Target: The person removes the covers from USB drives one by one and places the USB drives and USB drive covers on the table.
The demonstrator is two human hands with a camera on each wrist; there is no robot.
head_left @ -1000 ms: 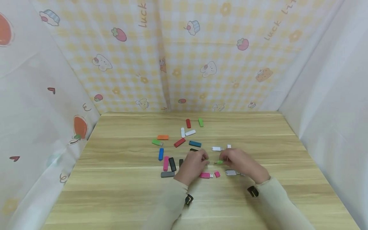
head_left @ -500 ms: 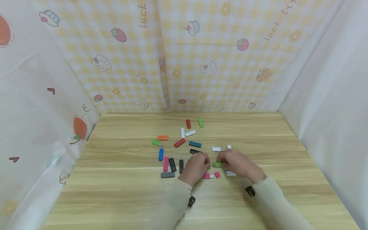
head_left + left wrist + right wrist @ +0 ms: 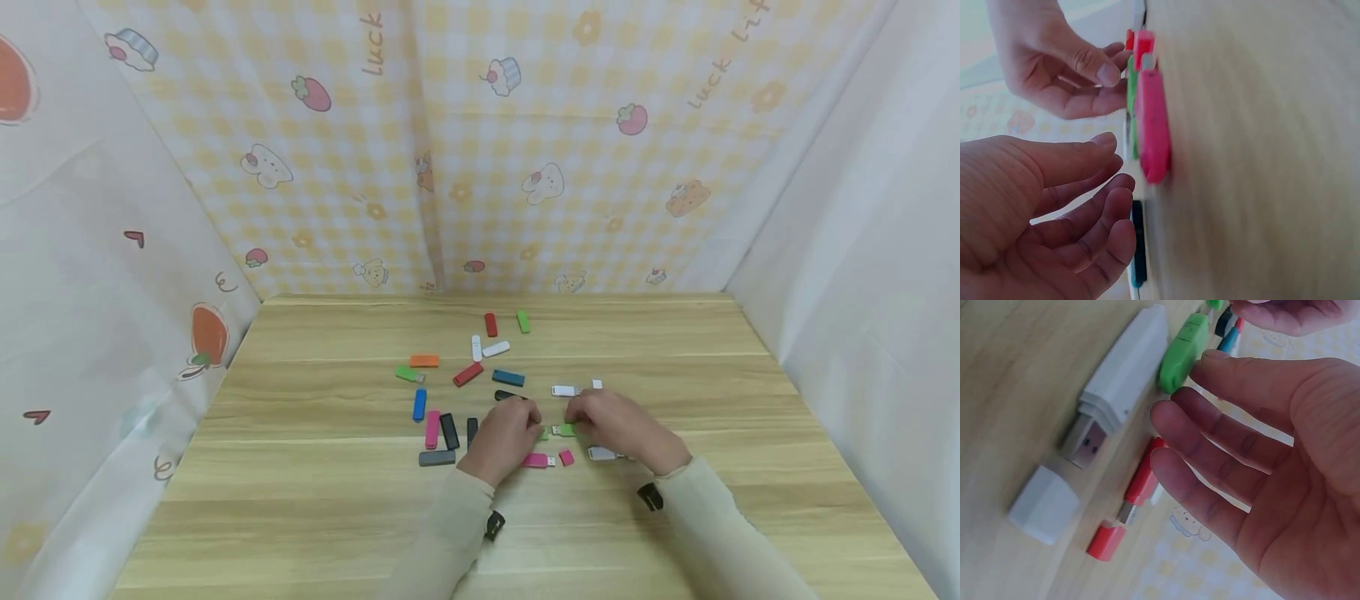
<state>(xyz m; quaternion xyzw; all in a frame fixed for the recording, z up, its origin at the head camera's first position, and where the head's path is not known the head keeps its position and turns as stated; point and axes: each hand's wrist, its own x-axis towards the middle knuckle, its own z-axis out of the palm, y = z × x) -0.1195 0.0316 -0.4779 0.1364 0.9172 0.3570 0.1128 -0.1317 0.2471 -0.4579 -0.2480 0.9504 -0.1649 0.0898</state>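
In the head view, my left hand point(image 3: 504, 437) is low over the table with its fingertips beside a small green cap point(image 3: 544, 434). My right hand point(image 3: 628, 427) is just right of a green USB stick point(image 3: 564, 430), whose bare metal plug points at the cap. In the right wrist view, the thumb and index finger are beside the stick's body point(image 3: 1184, 353), with a gap between them. Loosely bent fingers of the left hand point(image 3: 1054, 206) show in the left wrist view, nothing pinched. A pink stick point(image 3: 535, 460) and its pink cap point(image 3: 566, 457) are in front.
A white stick point(image 3: 564, 391) and white cap point(image 3: 597, 384) are behind; another pale stick point(image 3: 602, 453) is in front of my right hand. An uncapped red stick point(image 3: 1144, 472) with red cap point(image 3: 1107, 541) appears in the right wrist view. Several capped sticks, including blue point(image 3: 419, 405), are left.
The green stick has shifted slightly left and down with my right hand. Beside my left fingertips the green cap now shows, in line with the stick's plug.
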